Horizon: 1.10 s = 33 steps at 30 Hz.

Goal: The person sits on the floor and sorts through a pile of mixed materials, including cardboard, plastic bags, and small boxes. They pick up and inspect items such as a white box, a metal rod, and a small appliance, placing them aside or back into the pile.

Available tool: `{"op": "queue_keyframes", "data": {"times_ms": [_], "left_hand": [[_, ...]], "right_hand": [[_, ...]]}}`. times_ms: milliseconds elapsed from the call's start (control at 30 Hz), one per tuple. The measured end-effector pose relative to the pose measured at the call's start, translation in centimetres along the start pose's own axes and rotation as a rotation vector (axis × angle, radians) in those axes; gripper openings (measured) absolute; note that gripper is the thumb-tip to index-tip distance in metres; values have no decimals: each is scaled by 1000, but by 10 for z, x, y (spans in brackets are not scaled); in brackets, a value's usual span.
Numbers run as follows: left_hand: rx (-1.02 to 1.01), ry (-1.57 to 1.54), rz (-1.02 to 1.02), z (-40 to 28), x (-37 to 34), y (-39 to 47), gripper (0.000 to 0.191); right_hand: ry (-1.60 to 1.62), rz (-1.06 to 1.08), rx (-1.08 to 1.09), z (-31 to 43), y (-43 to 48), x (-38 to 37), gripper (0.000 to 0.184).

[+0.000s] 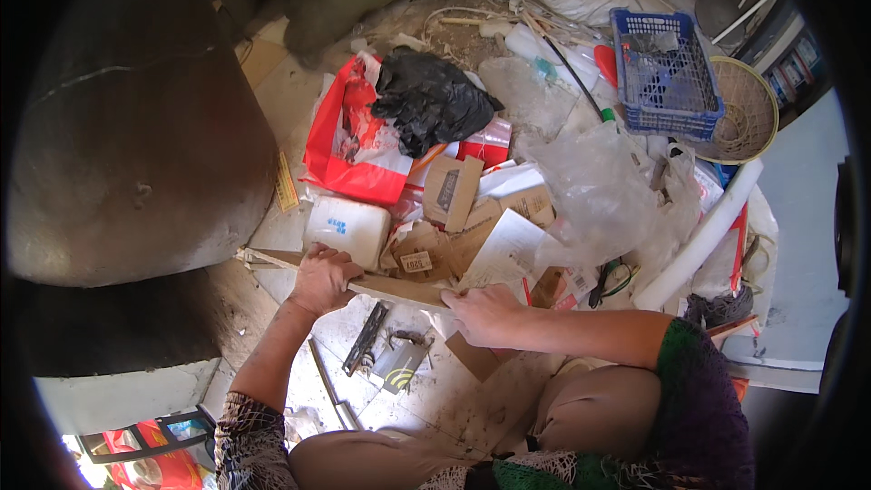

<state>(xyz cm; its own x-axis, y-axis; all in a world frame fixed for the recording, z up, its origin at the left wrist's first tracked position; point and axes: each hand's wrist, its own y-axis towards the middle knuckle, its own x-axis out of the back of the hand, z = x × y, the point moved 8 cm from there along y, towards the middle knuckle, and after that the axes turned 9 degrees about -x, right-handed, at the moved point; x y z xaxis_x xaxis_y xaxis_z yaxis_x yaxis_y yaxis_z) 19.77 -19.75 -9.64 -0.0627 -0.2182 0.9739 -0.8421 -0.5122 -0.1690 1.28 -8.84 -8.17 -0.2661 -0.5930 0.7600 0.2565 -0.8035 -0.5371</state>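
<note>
My left hand [322, 282] and my right hand [482, 315] grip a long flat piece of cardboard [398, 289], seen nearly edge-on. It spans the gap between them, above the floor. Just beyond it lie a white foam-like block [347, 231] with blue print, torn brown cardboard [418, 248] and a white paper sheet [509, 248]. Nearer to me, on the floor, are a dark narrow strip [366, 339] and a grey card or small box [400, 364] with a yellow-green curved mark.
Past the cardboard are a red and white bag [360, 173], a black plastic bag [435, 102] and clear plastic [599, 184]. A blue plastic crate [667, 75], a round basket [742, 109] and a white foam tube [704, 238] lie rightward. A large dark rounded object [143, 136] stands left.
</note>
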Motion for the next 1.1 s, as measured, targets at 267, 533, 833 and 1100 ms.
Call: {"op": "queue_keyframes", "data": {"times_ms": [267,533,833,1100], "left_hand": [[189,66,-46,14,27,31,65],[445,26,-368,6,11,44,97],[426,-309,0,-31,-75,28,103],[431,-164,31,-42,-91,39,111]], "right_hand": [[-9,84,-211,-84,-10,12,29],[-26,-303,-117,-149,28,57,36],[25,-77,-20,-173,105,44,48],[83,-218,-80,-174,87,56,49]]}}
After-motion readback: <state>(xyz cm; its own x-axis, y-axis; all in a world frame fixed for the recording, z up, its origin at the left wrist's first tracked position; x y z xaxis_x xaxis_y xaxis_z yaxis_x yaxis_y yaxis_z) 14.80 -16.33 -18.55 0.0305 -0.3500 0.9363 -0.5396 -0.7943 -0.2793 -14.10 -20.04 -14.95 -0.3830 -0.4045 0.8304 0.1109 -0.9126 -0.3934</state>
